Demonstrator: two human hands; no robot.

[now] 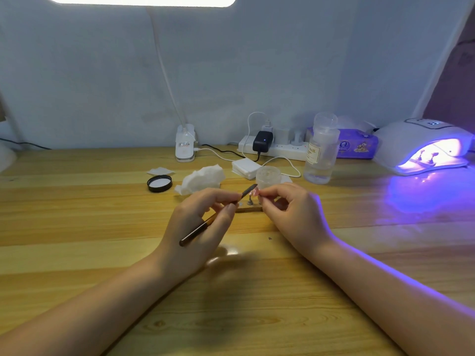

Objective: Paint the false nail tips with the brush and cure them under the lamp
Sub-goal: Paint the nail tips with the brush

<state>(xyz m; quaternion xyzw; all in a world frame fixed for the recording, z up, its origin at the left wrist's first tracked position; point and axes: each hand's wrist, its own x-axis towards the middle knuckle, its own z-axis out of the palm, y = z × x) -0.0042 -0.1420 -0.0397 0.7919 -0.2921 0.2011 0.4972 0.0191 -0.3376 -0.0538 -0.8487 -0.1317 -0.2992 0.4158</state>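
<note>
Between the two hands, the left hand [198,222] pinches the brush [218,214], its tip touching the nail tip [255,192] gripped by the right hand [290,211].

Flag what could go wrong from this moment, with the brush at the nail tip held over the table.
1. The right hand pinches the small nail tip in fingertips only; pressure from the brush in the left hand might flick it loose.
2. The open jar sits just behind both hands, so a forward reach could tip it.
3. The lit curing lamp spills violet light across the table, which may start hardening gel on the brush.
</note>
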